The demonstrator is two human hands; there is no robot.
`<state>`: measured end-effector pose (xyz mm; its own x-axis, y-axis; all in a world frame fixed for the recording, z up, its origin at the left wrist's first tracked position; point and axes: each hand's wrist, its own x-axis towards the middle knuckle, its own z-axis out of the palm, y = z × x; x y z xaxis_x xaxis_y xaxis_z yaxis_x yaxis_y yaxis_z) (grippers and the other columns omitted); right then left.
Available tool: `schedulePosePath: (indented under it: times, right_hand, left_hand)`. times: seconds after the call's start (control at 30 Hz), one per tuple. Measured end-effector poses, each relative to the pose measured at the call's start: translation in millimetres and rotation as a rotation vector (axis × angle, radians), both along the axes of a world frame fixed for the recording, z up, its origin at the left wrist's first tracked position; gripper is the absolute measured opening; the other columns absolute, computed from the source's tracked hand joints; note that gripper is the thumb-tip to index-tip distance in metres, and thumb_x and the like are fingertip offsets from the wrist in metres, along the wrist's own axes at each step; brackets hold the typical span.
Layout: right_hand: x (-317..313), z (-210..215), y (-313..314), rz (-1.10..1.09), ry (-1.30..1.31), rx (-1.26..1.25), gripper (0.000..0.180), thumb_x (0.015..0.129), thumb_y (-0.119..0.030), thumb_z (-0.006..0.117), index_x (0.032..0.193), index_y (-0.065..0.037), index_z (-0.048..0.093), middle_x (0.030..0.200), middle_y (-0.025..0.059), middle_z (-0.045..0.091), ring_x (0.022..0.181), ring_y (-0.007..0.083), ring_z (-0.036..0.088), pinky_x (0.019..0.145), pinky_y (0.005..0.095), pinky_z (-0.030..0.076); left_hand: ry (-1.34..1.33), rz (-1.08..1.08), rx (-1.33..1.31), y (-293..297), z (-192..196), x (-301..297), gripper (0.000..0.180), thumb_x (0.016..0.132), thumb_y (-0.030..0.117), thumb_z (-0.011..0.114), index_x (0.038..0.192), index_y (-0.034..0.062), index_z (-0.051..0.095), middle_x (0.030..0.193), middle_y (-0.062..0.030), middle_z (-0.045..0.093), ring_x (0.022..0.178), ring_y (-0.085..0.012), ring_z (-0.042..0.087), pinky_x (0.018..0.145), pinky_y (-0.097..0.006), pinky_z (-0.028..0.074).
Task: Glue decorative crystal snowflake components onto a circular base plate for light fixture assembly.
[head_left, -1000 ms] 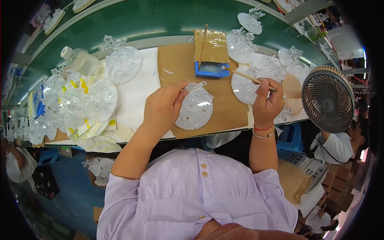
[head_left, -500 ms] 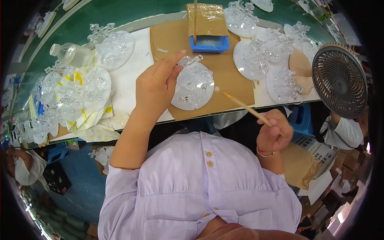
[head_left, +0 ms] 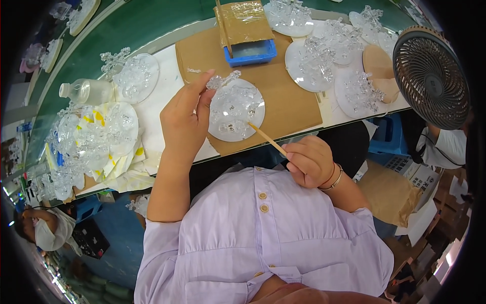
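My left hand (head_left: 185,124) is up over the bench, fingers pinched on the top of a clear round glass ornament (head_left: 235,111), tilting it above the brown cardboard mat (head_left: 283,96). My right hand (head_left: 310,162) is curled shut round a thin wooden stick (head_left: 267,139), its tip touching the ornament's lower edge.

How far along? I'd judge mid-batch: finished-looking discs (head_left: 324,61) lie on the right, and a bigger pile (head_left: 86,142) waits on the left over yellow-printed paper.

Around me, largest first: the green conveyor (head_left: 147,25) behind, the black fan (head_left: 430,76) at right, the blue tray (head_left: 251,52) with its cardboard cover just beyond the ornament, and a small plastic bottle (head_left: 88,91) at left. Nothing stands between stick and ornament.
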<state>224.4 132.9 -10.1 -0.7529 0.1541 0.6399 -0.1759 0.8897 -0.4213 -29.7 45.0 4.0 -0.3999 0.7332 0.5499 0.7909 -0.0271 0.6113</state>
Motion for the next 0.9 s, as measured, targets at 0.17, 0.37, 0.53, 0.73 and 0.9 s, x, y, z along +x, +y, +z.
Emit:
schedulePosePath:
  times: [0.17, 0.37, 0.53, 0.73, 0.9]
  right_hand:
    - [-10.7, -2.0, 0.7, 0.029, 0.042, 0.11, 0.02, 0.084, -0.01, 0.065, 0.097, 0.001, 0.054, 0.089, 0.0152, 0.065, 0.062, 0.0244, 0.06, 0.053, 0.0324, 0.046]
    - [-24.8, 7.4, 2.3, 0.012, -0.007, 0.157, 0.021, 0.078, -0.006, 0.068, 0.093, 0.002, 0.055, 0.087, 0.0161, 0.064, 0.061, 0.0252, 0.059, 0.052, 0.0332, 0.046]
    - [-24.7, 17.5, 5.8, -0.048, -0.054, -0.095, 0.015, 0.087, -0.003, 0.061, 0.099, 0.0, 0.053, 0.086, 0.0166, 0.063, 0.061, 0.0268, 0.058, 0.055, 0.0341, 0.046]
    - [-30.3, 10.8, 7.4, -0.017, -0.029, -0.126, 0.017, 0.085, 0.0, 0.061, 0.1, -0.001, 0.053, 0.09, 0.0179, 0.063, 0.062, 0.0283, 0.056, 0.055, 0.0347, 0.045]
    - [-41.0, 25.9, 2.7, 0.015, -0.096, 0.045, 0.023, 0.077, 0.003, 0.064, 0.097, 0.001, 0.054, 0.091, 0.018, 0.062, 0.063, 0.0293, 0.055, 0.055, 0.0352, 0.045]
  left_hand:
    - [0.011, 0.005, -0.008, -0.8, -0.7, -0.7, 0.034, 0.081, 0.001, 0.071, 0.113, 0.0107, 0.067, 0.084, -0.0098, 0.069, 0.067, -0.0217, 0.065, 0.06, -0.029, 0.051]
    - [0.01, 0.007, -0.013, -0.5, -0.2, -0.7, 0.033, 0.081, 0.001, 0.071, 0.112, 0.0107, 0.068, 0.084, -0.0097, 0.068, 0.068, -0.0221, 0.065, 0.061, -0.03, 0.051]
    - [0.028, 0.0, -0.002, -0.5, -1.2, -2.4, 0.033, 0.081, 0.001, 0.071, 0.113, 0.0114, 0.067, 0.084, -0.0093, 0.068, 0.07, -0.0231, 0.065, 0.061, -0.031, 0.052]
    - [0.031, -0.003, -0.017, -0.5, 0.7, -2.3, 0.033, 0.081, 0.002, 0.071, 0.112, 0.0114, 0.067, 0.083, -0.0094, 0.068, 0.069, -0.0234, 0.064, 0.06, -0.031, 0.051]
    - [0.05, -0.006, 0.003, 0.3, 1.7, -3.3, 0.034, 0.08, 0.0, 0.07, 0.111, 0.0111, 0.067, 0.083, -0.0093, 0.068, 0.068, -0.0232, 0.064, 0.06, -0.031, 0.051]
